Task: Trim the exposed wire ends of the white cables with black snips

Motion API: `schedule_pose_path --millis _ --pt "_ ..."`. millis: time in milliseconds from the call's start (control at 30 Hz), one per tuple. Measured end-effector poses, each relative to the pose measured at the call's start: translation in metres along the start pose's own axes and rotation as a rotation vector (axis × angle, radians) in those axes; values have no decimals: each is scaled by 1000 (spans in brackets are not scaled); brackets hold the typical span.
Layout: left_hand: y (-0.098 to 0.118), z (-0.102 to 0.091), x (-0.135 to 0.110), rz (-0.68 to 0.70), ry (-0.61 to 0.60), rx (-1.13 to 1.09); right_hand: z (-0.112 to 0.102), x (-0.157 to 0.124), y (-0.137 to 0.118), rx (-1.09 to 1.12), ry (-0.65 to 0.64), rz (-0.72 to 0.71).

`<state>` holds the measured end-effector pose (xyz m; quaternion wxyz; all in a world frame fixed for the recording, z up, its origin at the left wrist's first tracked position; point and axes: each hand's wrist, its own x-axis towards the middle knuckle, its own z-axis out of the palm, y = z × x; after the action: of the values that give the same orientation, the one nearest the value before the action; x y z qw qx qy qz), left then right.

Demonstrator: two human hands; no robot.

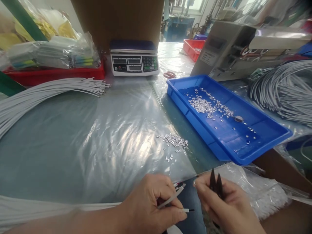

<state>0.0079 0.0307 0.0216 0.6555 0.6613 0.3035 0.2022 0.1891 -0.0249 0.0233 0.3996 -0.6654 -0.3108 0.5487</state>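
My left hand (152,203) is closed round a thin white cable (170,199) near the table's front edge; the cable's stripped red and black wire ends (179,185) point toward my right hand. My right hand (224,203) grips small black snips (215,184), blades pointing up, a little right of the wire ends. A small heap of silver metal bits (174,140) lies on the clear plastic sheet (97,139) just beyond my hands.
A blue tray (265,130) with scattered metal bits stands at right. A digital scale (134,61) sits at the back. White cable bundles lie at left (48,89) and right (280,87). A grey machine (229,52) and red bins (48,75) stand behind.
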Motion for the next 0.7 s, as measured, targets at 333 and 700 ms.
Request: schedule_pose_path --millis 333,700 --pt "-2 -1 -1 -122 42 25 12 27 -7 6 35 -233" --pt "1 1 3 -303 46 -366 4 2 -9 -210 -218 -584"
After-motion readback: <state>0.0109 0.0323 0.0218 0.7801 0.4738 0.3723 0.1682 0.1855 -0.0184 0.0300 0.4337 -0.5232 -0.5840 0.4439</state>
